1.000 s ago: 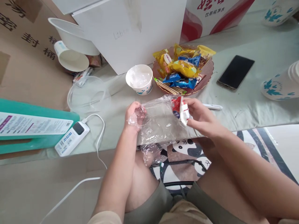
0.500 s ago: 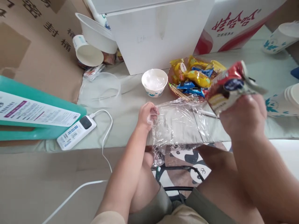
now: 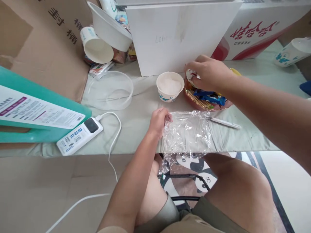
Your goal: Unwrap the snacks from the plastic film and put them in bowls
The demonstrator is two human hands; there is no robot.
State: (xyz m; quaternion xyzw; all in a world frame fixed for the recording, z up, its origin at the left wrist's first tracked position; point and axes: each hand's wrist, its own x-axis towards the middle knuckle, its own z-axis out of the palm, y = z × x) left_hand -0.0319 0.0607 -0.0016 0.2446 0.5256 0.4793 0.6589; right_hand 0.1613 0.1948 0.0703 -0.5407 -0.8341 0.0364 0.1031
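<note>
Item 1: my left hand (image 3: 158, 120). Grip narrow, fingers pinched on the left edge of the clear plastic bag (image 3: 187, 134), which lies flat on the surface (image 3: 136, 123) and hangs crumpled over its near edge above my knees.

Item 2: my right hand (image 3: 208, 73). Fingers curled down over a small white-wrapped snack packet (image 3: 191, 75) at the rim of the snack plate (image 3: 194, 101); grip closed on that packet, though my knuckles hide most of it.

Item 3: snack plate. Brown, holding blue wrapped snacks (image 3: 210, 96) and thin sticks; just beyond the bag, touching nothing of it that I can see.

Item 4: paper cup (image 3: 170, 86), white, just left of the plate. White pen (image 3: 224, 123) lying right of the bag. Power bank (image 3: 80, 136) with white cable, well left. Clear round lid (image 3: 110, 90) behind it.

Handling note, as I judge it: keep the left pinch firm so the bag's mouth stays findable, lift the packet straight up to avoid dragging neighbours off the plate, and clear the cup on the way back.
</note>
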